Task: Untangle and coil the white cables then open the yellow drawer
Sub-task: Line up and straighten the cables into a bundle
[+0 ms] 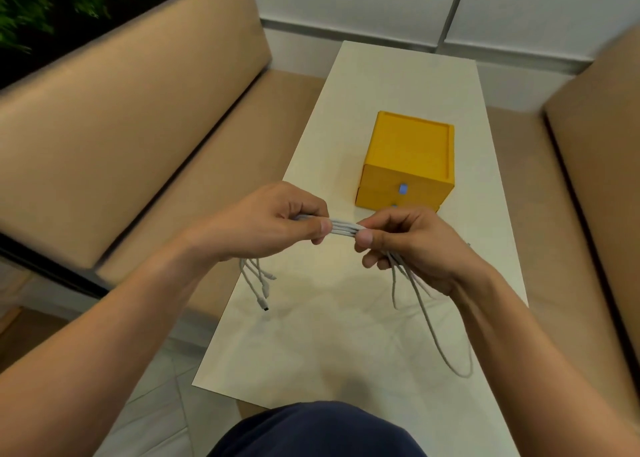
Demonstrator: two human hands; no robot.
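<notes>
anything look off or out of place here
Nothing stands out. The left hand and right hand grip the cables in one straight bundle above the table, ends hanging loose. The drawer box stands upright, its top drawer shut.

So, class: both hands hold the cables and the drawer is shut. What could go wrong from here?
1. The plug ends dangle loose below the left hand; they could re-tangle as the white cables get coiled.
2. A long loop hangs from the right hand over the table and might drag or knot.
3. Both hands grip the cables, so freeing one for the shut yellow drawer may let them spring apart.
</notes>
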